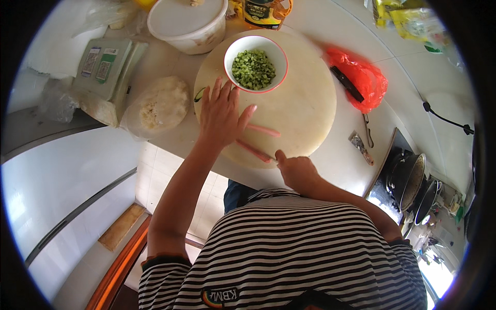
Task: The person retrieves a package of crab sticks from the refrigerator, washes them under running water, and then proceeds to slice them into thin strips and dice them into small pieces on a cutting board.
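Observation:
On a round cutting board (306,97) stands a white bowl (281,64) with a red rim, holding chopped green vegetable pieces (254,69). My left hand (223,112) lies palm down with its fingers apart, fingertips by the bowl's near left rim; whether they touch it I cannot tell. Beyond those fingers is a thin green slice (199,94). A pink strip (265,130), perhaps sausage or ham, extends right from beneath the left thumb. Nearer me lies a second reddish strip (254,151). At its right end my right hand (297,170) grips a knife (274,159), seen mostly edge-on.
Left of the board are a clear bag of pale crumbly food (162,104) and a kitchen scale (102,68). A lidded white tub (188,23) and an oil bottle (265,13) stand behind. To the right lie a red plastic bag (364,81), a scraper (361,147) and pans (407,182).

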Available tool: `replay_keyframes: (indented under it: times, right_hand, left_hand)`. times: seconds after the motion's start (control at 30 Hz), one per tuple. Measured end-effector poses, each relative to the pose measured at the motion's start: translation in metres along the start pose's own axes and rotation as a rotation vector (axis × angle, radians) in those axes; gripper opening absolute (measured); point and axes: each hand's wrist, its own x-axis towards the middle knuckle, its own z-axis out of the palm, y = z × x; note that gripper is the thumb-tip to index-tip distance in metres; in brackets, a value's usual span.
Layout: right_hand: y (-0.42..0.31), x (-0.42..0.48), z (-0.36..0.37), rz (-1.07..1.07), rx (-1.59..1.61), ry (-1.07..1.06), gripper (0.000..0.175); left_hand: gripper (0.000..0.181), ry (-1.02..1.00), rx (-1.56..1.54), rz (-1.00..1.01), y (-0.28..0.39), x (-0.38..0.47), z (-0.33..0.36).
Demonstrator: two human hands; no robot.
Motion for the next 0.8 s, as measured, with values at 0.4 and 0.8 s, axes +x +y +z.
replay_keyframes:
  times: [0.4,0.8]
  right_hand:
    - [0.027,0.005,-0.039,0.103,0.412,-0.148,0.040]
    - [0.043,-0.027,-0.012,-0.123,-0.362,0.327,0.027]
  left_hand:
    - [0.049,0.013,-0.302,0.098,0.079,-0.145,0.023]
    - [0.054,0.039,-0.251,-0.008,0.092,-0.156,0.026]
